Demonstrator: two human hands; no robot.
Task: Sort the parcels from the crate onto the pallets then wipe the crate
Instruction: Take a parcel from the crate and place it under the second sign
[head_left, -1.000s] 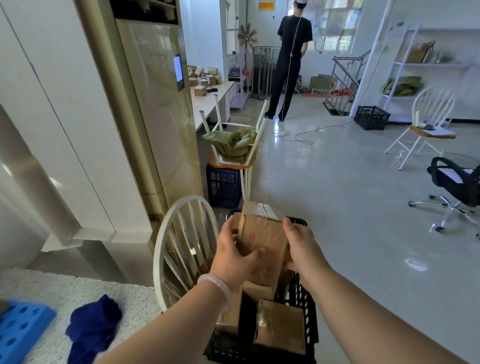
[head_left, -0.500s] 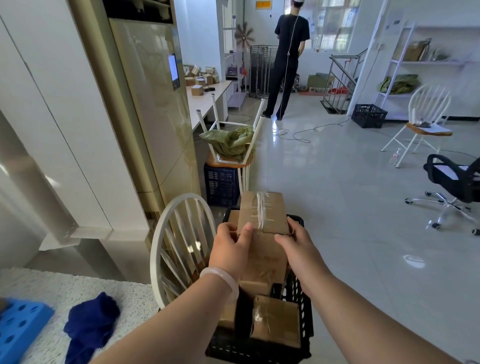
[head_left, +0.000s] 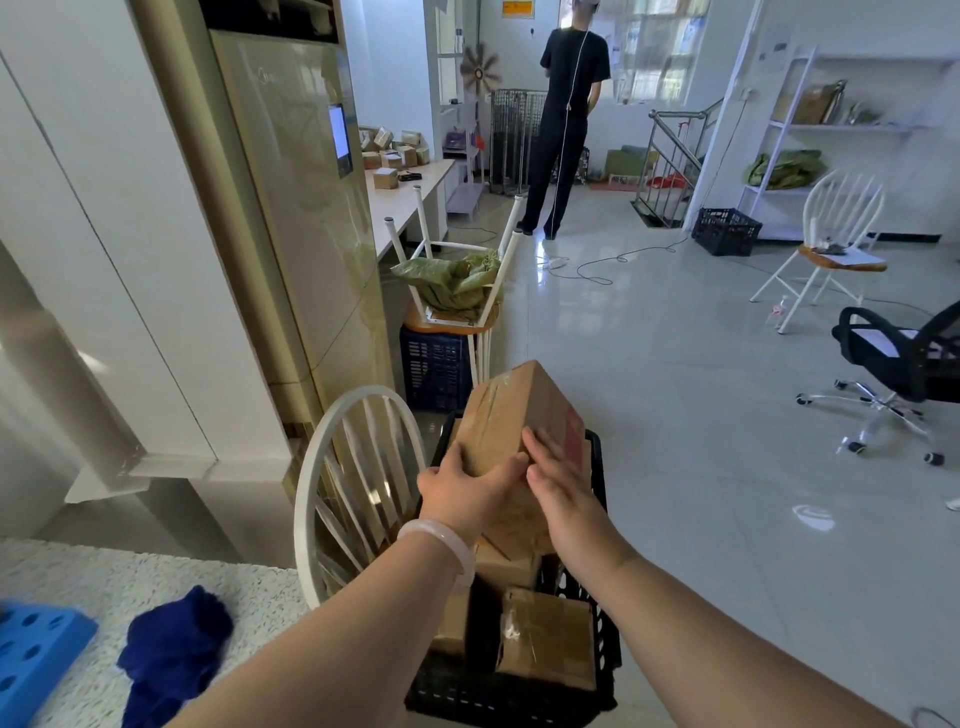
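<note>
A brown cardboard parcel (head_left: 511, 415) with clear tape and a red label is raised above the black plastic crate (head_left: 605, 660), tilted with its far end up. My left hand (head_left: 465, 491) grips its near lower corner. My right hand (head_left: 558, 483) rests flat against its right side, fingers extended. Several more taped cardboard parcels (head_left: 548, 636) lie in the crate below. A blue pallet (head_left: 31, 660) shows at the lower left edge, on a speckled mat.
A dark blue cloth (head_left: 174, 652) lies on the speckled mat (head_left: 67, 577) beside the pallet. A white spoke-back chair (head_left: 358, 488) stands left of the crate. Ahead are an upturned stool with a green sack (head_left: 452, 283) on a blue crate, a standing person (head_left: 566, 124), and an office chair (head_left: 904, 364).
The parcel has been lifted higher out of the crate and turned, its far end tipping up and a red-labelled side now showing. My right hand has shifted from gripping to lying flat on its side.
</note>
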